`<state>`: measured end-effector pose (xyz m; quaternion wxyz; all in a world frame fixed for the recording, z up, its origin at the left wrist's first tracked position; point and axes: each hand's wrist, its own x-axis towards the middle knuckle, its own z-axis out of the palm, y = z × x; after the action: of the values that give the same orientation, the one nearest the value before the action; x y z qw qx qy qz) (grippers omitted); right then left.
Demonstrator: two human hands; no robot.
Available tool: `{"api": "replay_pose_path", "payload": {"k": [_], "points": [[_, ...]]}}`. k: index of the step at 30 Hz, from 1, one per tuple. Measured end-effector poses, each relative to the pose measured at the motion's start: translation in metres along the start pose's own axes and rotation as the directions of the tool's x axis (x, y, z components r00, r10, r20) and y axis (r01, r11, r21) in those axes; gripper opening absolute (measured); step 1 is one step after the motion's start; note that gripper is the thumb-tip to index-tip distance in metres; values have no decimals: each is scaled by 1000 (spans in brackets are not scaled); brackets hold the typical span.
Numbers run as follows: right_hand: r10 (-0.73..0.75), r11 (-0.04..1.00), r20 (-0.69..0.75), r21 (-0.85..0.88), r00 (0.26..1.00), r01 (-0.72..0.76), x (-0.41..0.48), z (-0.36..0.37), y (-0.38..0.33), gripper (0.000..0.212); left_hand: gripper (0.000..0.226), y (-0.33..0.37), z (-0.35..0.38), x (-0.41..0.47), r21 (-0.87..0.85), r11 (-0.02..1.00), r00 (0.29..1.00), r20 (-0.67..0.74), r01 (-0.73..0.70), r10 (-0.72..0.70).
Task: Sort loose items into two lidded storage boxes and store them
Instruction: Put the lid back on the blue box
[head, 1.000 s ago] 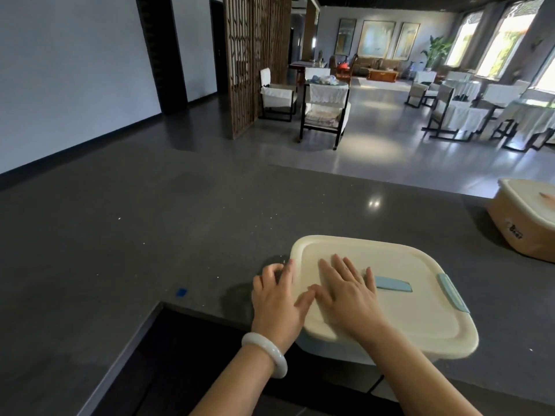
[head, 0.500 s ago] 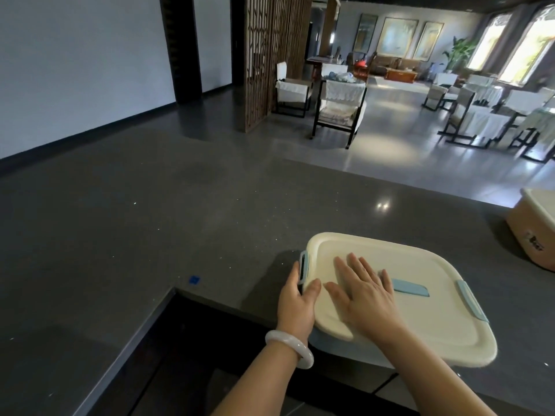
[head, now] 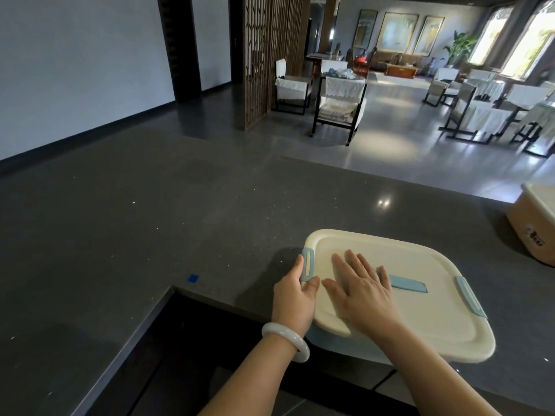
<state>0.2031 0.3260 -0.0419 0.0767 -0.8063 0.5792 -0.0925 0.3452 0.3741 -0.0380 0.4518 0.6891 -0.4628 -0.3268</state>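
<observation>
A storage box with a cream lid [head: 420,310] and light blue body sits on the dark counter [head: 150,235] near its front edge. The lid has a blue centre handle [head: 407,287] and a blue clip on each side. My left hand [head: 295,297], with a white bangle on the wrist, grips the left clip [head: 307,265], thumb on the lid's edge. My right hand [head: 362,291] presses flat on the lid with straight fingers. The right clip [head: 470,297] lies untouched. A second box [head: 534,223], tan with a cream lid, stands at the far right, partly out of frame.
A small blue mark [head: 192,278] lies on the counter left of the box. The counter has a dark cut-out [head: 186,349] below my hands. Beyond the counter are a wooden screen [head: 270,55] and chairs with white covers [head: 339,106].
My left hand moved off the lid top to its left side and took hold of the clip. My right hand stayed flat on the lid. The view shifted left.
</observation>
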Motion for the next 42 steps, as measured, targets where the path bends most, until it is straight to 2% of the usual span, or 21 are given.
{"api": "replay_pose_path", "payload": {"k": [10, 13, 16, 18, 21, 23, 25, 29, 34, 42], "points": [[-22, 1000, -4, 20, 1000, 22, 1, 0, 2, 68, 58, 2, 2, -4, -31, 999, 1000, 3, -13, 14], [-7, 992, 16, 125, 1000, 5, 5, -11, 4, 65, 58, 0, 6, -5, -67, 997, 999, 21, -29, 30], [128, 961, -112, 258, 985, -96, 6, -35, 32, 63, 60, -3, 9, -1, -64, 998, 1000, 10, -27, 28], [227, 962, -172, 192, 959, -193, 1, -50, 63, 65, 61, -3, 14, 2, -73, 997, 1000, -4, -25, 25], [395, 919, -98, 22, 914, -394, -10, -61, 99, 85, 65, -3, 22, 6, -71, 997, 1000, -25, -18, 16], [518, 855, -36, 55, 855, -516, -13, -64, 110, 101, 65, -2, 28, 9, -90, 996, 999, -44, -4, 0], [584, 808, 2, 96, 812, -581, -14, -64, 116, 107, 64, 0, 32, 14, -107, 994, 998, -58, 2, -8], [546, 837, -49, 87, 836, -541, -12, -60, 126, 95, 61, 6, 41, 25, -155, 988, 998, -62, 15, -25], [505, 856, -61, 160, 861, -491, -3, -60, 160, 72, 61, 14, 55, 53, -172, 985, 1000, -16, 10, -13], [485, 836, -55, 324, 873, -444, 40, -66, 239, 65, 61, 40, 110, 107, -154, 988, 999, 37, 4, 2]]}}
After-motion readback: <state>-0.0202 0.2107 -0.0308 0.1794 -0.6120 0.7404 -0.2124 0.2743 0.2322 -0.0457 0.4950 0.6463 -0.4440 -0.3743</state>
